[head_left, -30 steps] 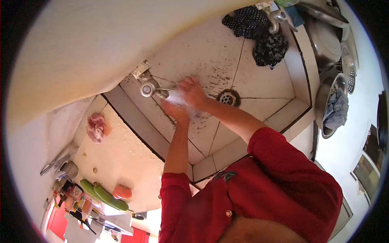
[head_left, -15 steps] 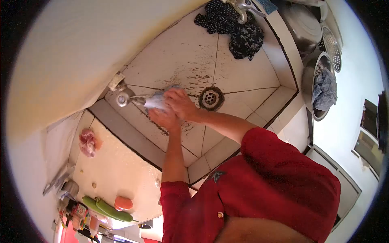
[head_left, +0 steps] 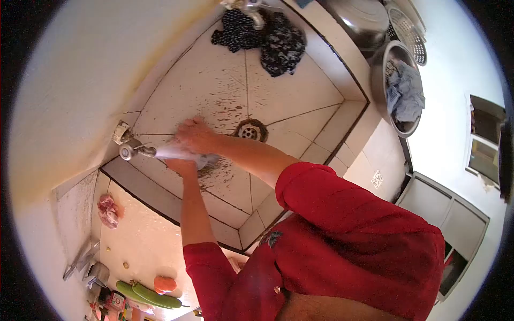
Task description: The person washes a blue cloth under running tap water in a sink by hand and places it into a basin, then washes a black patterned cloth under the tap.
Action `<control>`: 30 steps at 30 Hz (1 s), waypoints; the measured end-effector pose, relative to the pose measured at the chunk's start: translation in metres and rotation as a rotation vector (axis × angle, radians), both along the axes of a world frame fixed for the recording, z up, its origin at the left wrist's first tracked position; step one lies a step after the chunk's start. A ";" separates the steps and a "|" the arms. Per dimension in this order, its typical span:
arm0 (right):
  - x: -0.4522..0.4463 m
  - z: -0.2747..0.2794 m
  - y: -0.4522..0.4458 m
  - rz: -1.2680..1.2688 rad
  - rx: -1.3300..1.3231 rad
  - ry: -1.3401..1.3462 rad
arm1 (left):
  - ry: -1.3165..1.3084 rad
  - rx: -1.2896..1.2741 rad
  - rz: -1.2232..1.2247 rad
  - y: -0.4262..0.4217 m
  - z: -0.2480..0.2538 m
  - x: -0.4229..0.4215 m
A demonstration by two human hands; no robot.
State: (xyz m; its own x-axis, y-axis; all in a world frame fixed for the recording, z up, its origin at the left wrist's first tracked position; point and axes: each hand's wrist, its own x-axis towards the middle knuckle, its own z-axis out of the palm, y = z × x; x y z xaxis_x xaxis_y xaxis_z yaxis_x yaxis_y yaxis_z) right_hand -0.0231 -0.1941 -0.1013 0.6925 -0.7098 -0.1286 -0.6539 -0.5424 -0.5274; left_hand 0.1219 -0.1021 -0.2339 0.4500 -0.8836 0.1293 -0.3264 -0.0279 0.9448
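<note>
In the tiled sink [head_left: 300,91], a stream of water runs from the tap [head_left: 140,152] onto both my hands. A wet grey-blue cloth [head_left: 209,160] shows between them, partly hidden by my hands and the water. My left hand [head_left: 182,166] is closed on the cloth from below, most of its fingers hidden by the stream. Just above, my right hand [head_left: 197,136] curls over the cloth, slightly blurred. The drain [head_left: 251,131] lies right of my hands, with dark specks of dirt scattered around it.
Dark patterned cloths [head_left: 281,45] lie under a second tap [head_left: 257,20]. Right of the sink stand a metal basin [head_left: 380,80] with a grey cloth and a colander [head_left: 409,37]. The counter [head_left: 144,235] holds raw meat [head_left: 108,211], green vegetables [head_left: 155,296] and a tomato [head_left: 165,284].
The whole view has shifted, so the sink sits further left. My hands have moved against each other, and the cloth now shows below my right wrist rather than above my fingers.
</note>
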 end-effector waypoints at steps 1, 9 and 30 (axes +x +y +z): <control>0.002 0.002 0.002 -0.031 0.045 0.070 | -0.105 -0.026 -0.020 -0.001 -0.002 0.003; -0.030 0.020 0.039 -0.715 0.632 -0.549 | 1.116 0.456 0.250 -0.012 0.165 -0.048; -0.017 0.089 0.037 -0.397 0.244 -0.515 | 1.132 0.246 0.142 0.006 0.216 -0.070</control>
State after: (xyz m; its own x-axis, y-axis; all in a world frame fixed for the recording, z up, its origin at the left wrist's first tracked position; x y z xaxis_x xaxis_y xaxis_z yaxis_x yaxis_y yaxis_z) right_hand -0.0398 -0.1571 -0.0123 0.4024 -0.9145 -0.0414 -0.4122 -0.1407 -0.9002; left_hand 0.0521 -0.0960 -0.0177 0.2952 -0.7617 -0.5768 0.7201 -0.2193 0.6583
